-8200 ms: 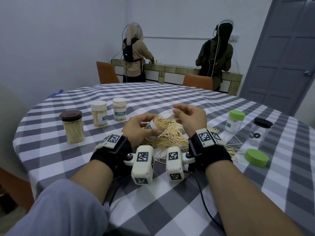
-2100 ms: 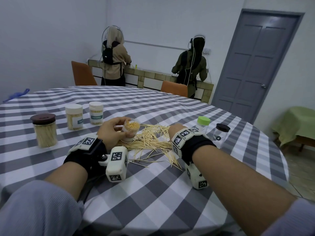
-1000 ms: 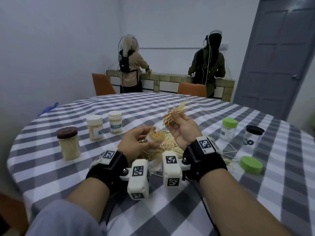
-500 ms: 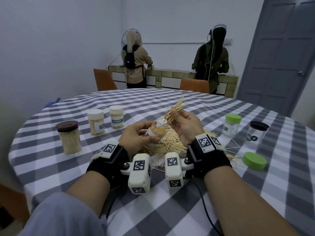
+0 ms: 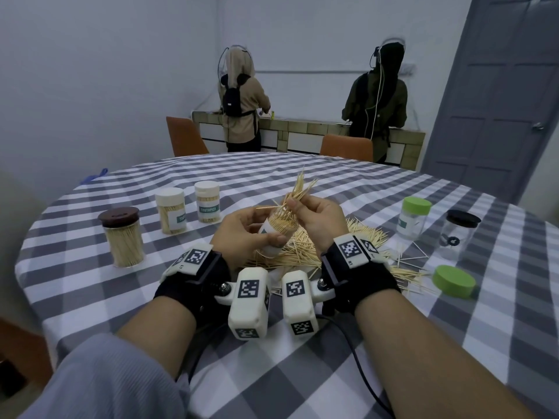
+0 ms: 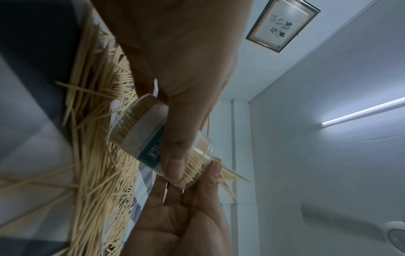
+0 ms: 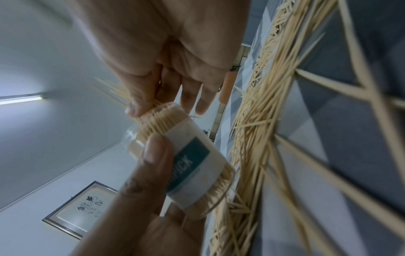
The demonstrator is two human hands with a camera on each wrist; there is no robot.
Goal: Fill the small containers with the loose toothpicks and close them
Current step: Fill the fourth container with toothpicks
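The table (image 5: 348, 189) wears a grey-and-white checked cloth. Pale tan toothpicks (image 5: 367, 234) lie on it — the same tan fills the held container (image 5: 276, 234), whose white label (image 7: 192, 166) carries a teal band. Lids: one brown (image 5: 118, 212), two cream (image 5: 169, 194), two green (image 5: 453, 280), one black (image 5: 463, 218).

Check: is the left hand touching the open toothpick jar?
Touching. The left wrist view shows the left hand gripping the jar, thumb pressed flat on its label.
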